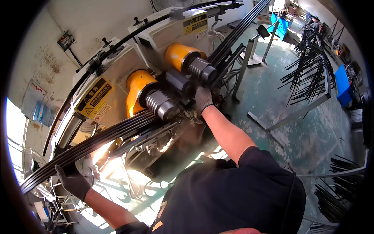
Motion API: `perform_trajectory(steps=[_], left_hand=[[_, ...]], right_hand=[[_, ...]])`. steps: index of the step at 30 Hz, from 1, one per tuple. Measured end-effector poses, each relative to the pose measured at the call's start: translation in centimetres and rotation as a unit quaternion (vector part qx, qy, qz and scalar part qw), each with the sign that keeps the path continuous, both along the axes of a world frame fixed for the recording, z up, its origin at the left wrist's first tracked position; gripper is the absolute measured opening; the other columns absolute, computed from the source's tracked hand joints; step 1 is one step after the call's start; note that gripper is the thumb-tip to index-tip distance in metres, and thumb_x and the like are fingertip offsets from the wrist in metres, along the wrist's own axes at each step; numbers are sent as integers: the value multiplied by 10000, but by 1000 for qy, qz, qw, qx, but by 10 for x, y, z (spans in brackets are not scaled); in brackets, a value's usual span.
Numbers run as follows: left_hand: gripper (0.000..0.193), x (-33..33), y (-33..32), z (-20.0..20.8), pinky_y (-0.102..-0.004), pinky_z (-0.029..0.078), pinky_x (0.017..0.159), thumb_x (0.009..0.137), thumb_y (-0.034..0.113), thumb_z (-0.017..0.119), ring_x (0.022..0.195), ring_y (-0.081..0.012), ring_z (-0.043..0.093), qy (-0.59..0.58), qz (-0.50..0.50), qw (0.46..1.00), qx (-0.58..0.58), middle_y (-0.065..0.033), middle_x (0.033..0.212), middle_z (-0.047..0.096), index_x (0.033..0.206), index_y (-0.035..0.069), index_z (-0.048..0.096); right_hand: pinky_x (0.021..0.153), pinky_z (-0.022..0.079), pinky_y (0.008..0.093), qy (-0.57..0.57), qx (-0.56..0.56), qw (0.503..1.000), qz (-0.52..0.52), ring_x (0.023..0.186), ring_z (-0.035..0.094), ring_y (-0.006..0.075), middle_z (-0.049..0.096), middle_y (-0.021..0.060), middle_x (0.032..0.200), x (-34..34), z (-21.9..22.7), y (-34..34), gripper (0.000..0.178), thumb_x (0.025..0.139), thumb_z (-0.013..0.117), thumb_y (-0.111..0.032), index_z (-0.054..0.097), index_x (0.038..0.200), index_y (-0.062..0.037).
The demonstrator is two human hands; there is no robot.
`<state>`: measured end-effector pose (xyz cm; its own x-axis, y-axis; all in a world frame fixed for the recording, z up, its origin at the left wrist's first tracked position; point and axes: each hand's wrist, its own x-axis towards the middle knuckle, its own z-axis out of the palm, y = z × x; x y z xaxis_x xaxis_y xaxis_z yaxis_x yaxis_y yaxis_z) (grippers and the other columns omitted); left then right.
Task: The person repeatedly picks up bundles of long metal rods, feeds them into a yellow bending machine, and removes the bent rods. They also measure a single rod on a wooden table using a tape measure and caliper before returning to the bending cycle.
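Note:
My left hand [74, 183], in a grey work glove, holds a bundle of long dark metal rods [97, 141] near its left end. Its thumb stands up along the near side, while the other fingers are partly hidden by the rods. The bundle runs up to the right into a machine [120, 85] with two orange-housed, ribbed dark rollers [160, 104]. Between the rollers, my gloved right hand [203, 100] reaches in beside a dark block [177, 81]. Its fingers are hidden in shadow, so I cannot make out what they touch.
Rods [243, 23] also extend from the machine's far side over a metal stand [245, 64]. At right, a floor rack [327, 84] carries many loose dark rods [307, 66]. More rods [335, 195] lie at lower right. A fan [39, 163] stands at left; hoses hang below the machine.

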<state>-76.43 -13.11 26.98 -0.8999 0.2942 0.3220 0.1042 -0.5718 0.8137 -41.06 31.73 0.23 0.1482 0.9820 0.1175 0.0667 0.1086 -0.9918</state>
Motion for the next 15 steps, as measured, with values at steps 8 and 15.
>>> perform_trajectory(steps=[8,15], left_hand=[[439,11,88,69,-349,554,1025,1069,227,593,1185,-245,660,212,24,972,-93,-163,1251,674,1389,-72,554],[523,98,186,126,-285,547,809,911,307,804,963,-189,680,221,-51,970,-90,-107,1088,691,1281,4,592]], right_hand=[[758,535,326,254,-215,939,82,866,672,163,706,52,982,-7,72,-4,302,903,740,-298,707,1094,-67],[612,537,334,168,28,981,97,754,710,177,706,76,964,-1,37,17,323,876,781,-238,702,1105,-25]])
